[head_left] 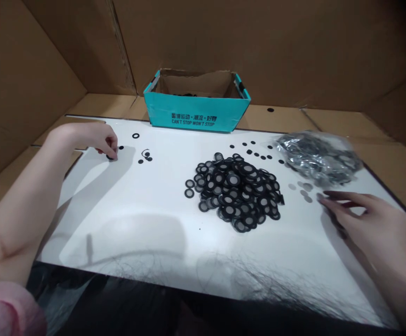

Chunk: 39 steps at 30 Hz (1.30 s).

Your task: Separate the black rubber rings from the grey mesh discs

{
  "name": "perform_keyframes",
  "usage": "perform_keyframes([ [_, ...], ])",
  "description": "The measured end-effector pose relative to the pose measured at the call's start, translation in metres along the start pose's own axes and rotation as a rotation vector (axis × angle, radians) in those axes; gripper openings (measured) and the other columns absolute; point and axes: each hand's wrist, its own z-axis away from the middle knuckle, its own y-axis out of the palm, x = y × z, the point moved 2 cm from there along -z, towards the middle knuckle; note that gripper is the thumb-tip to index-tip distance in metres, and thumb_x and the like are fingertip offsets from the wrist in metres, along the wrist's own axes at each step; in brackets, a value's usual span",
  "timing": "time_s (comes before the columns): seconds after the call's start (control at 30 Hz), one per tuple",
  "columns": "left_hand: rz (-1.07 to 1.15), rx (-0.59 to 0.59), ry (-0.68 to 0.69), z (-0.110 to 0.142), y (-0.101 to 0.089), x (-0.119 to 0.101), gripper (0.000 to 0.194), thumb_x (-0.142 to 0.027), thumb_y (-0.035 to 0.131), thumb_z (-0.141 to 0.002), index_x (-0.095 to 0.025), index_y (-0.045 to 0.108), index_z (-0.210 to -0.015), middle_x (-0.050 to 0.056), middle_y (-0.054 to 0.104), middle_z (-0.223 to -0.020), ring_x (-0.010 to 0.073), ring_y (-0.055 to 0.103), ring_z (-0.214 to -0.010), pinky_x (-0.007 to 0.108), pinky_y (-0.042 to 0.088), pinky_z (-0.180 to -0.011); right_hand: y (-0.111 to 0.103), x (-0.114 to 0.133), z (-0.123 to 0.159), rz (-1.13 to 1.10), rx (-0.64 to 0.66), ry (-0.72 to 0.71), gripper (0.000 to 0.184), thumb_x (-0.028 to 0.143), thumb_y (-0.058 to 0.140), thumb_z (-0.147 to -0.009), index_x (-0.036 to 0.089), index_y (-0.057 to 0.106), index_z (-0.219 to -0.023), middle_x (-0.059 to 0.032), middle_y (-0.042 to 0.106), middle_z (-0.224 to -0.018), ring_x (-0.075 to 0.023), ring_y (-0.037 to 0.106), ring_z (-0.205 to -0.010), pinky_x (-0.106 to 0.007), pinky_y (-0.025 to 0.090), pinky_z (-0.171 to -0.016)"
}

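Note:
A heap of black rings with grey mesh centres (236, 191) lies in the middle of a white board (136, 219). My left hand (96, 140) reaches to the far left of the board, fingertips pinched down on a small black ring (111, 157). My right hand (367, 217) lies flat at the right, fingers spread, tips touching the board beside a few grey mesh discs (304, 189). A clear plastic bag of black parts (320, 156) sits just beyond that hand.
A teal cardboard box (197, 114), open at the top, stands at the back of the board. Loose black rings and dots (145, 155) are scattered near the left hand and behind the heap. Brown cardboard walls surround the board.

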Motion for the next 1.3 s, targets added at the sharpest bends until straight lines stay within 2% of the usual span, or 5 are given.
perform_keyframes([
  [0.13, -0.172, -0.066, -0.211, -0.001, -0.003, -0.009, 0.037, -0.055, 0.08, -0.065, -0.02, 0.071, -0.072, -0.009, 0.062, -0.057, 0.0081, 0.038, -0.062, 0.026, 0.023, -0.057, -0.007, 0.002, -0.001, -0.144, -0.084, 0.143, 0.023, 0.024, 0.078, -0.062, 0.02, 0.077, -0.084, -0.0092, 0.072, -0.074, -0.018, 0.057, -0.057, -0.036, 0.041, -0.054],
  [0.33, -0.009, -0.252, 0.081, 0.008, 0.02, -0.078, 0.025, -0.039, 0.067, -0.081, -0.014, 0.064, -0.086, 0.001, 0.065, -0.067, 0.0125, 0.059, -0.061, 0.021, 0.042, -0.055, -0.024, 0.034, 0.009, -0.345, -0.164, 0.162, 0.015, 0.025, 0.08, -0.059, 0.022, 0.074, -0.073, -0.0073, 0.07, -0.07, -0.0189, 0.057, -0.058, -0.038, 0.042, -0.056],
  [0.67, 0.369, -0.066, 0.462, 0.011, 0.089, -0.174, 0.01, -0.022, 0.064, -0.084, -0.012, 0.063, -0.084, 0.003, 0.07, -0.069, 0.0139, 0.07, -0.064, 0.02, 0.055, -0.058, -0.034, 0.175, 0.051, -0.681, 0.113, -0.551, 0.013, 0.026, 0.07, -0.078, 0.024, 0.067, -0.065, 0.0008, 0.068, -0.065, -0.0115, 0.058, -0.058, -0.026, 0.043, -0.051],
  [0.87, 0.592, -0.006, 0.411, 0.006, 0.112, -0.183, 0.014, -0.022, 0.067, -0.083, -0.009, 0.062, -0.086, 0.005, 0.072, -0.069, 0.0131, 0.071, -0.062, 0.018, 0.055, -0.057, -0.027, 0.211, 0.059, -0.782, 0.231, -0.719, 0.018, 0.025, 0.067, -0.083, 0.02, 0.062, -0.066, 0.0011, 0.064, -0.061, -0.0103, 0.055, -0.055, -0.025, 0.042, -0.049],
  [1.3, 0.739, 0.057, 0.373, 0.004, 0.125, -0.186, 0.013, -0.022, 0.065, -0.085, -0.01, 0.061, -0.09, 0.005, 0.072, -0.077, 0.0135, 0.072, -0.071, 0.023, 0.059, -0.069, -0.014, 0.209, 0.066, -0.756, 0.239, -0.803, 0.013, 0.017, 0.061, -0.086, 0.02, 0.06, -0.074, 0.0006, 0.059, -0.062, -0.0095, 0.053, -0.056, -0.023, 0.042, -0.049],
])
